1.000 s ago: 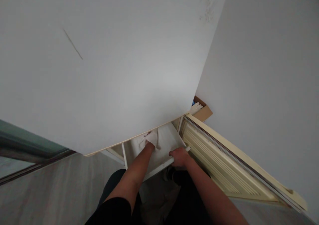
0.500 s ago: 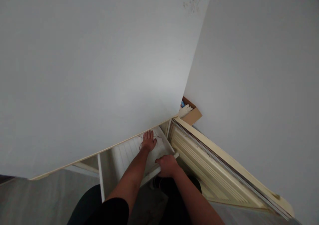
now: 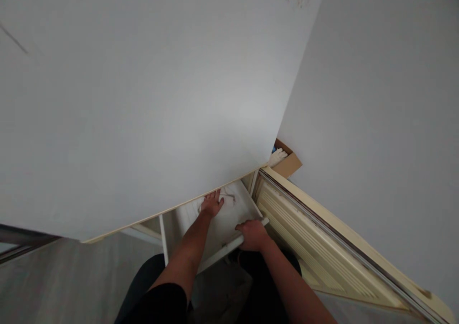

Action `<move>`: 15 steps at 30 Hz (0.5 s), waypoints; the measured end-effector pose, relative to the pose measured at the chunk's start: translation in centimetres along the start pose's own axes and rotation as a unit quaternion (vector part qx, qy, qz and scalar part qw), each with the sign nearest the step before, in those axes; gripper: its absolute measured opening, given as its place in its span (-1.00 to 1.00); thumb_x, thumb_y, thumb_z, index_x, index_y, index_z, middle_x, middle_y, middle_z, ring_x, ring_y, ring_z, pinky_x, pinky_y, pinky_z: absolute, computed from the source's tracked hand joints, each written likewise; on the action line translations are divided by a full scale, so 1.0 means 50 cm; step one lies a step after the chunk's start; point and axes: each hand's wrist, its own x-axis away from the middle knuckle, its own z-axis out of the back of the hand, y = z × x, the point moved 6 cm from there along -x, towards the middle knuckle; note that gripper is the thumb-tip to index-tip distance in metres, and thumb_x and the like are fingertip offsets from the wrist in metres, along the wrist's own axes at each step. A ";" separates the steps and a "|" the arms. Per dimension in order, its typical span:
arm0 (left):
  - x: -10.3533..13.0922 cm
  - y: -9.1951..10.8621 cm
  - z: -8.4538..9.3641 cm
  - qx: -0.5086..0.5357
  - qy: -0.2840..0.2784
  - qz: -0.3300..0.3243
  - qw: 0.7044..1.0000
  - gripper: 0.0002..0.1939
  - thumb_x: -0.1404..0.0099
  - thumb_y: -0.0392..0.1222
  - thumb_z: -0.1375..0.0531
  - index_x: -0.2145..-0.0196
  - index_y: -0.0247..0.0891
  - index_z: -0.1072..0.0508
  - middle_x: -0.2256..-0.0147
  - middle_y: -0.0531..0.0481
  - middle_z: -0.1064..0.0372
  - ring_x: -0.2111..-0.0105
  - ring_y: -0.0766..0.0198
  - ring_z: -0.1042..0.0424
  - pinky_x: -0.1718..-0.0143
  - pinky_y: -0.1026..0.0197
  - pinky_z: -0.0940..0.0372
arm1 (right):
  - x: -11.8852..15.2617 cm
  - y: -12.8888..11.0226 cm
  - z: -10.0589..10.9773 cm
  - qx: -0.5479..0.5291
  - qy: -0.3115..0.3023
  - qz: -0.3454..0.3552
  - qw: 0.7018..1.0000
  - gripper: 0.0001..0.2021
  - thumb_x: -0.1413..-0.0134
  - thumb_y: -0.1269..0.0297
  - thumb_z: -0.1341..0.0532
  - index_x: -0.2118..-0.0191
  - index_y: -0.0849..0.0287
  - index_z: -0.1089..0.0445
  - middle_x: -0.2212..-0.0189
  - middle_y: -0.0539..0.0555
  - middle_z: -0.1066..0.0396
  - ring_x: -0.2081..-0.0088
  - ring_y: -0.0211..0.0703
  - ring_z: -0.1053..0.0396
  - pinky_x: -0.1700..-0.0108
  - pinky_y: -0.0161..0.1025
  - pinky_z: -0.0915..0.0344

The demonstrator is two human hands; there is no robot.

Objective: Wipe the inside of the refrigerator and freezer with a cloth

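My left hand (image 3: 212, 204) lies flat with fingers spread on a soft-looking white item (image 3: 227, 198) with a thin cord, towards the back of a pulled-out drawer (image 3: 229, 219). What exactly the white item is I cannot make out; the surface above hides part of it. At the drawer's right front, my right hand (image 3: 253, 234) is closed over the top edge of the front panel (image 3: 224, 250), thumb side towards the inside.
A large white surface (image 3: 161, 99) rises above the drawer. To the right stands an open cream panelled door (image 3: 308, 233). Behind it, a cardboard box (image 3: 292, 164) holds a white glove (image 3: 278, 156). My legs are just below the drawer, over a grey floor (image 3: 82, 281).
The white item sits farther back under the surface, with more bare drawer bottom showing. My left hand stays flat on it, my right on the front. The whole view has shifted.
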 end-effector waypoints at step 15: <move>0.148 -0.168 0.097 -0.035 0.050 0.237 0.970 -0.42 -0.44 -0.02 -0.11 -0.29 -0.40 -0.24 -0.27 -0.41 -0.20 -0.26 -0.17 -0.23 -0.24 -0.31 -0.12 | 0.001 0.001 -0.016 0.008 0.004 -0.010 1.000 -0.57 0.07 0.05 -0.28 0.07 0.11 -0.53 0.21 0.19 -0.56 0.09 0.14 -0.51 0.02 -0.06 -0.37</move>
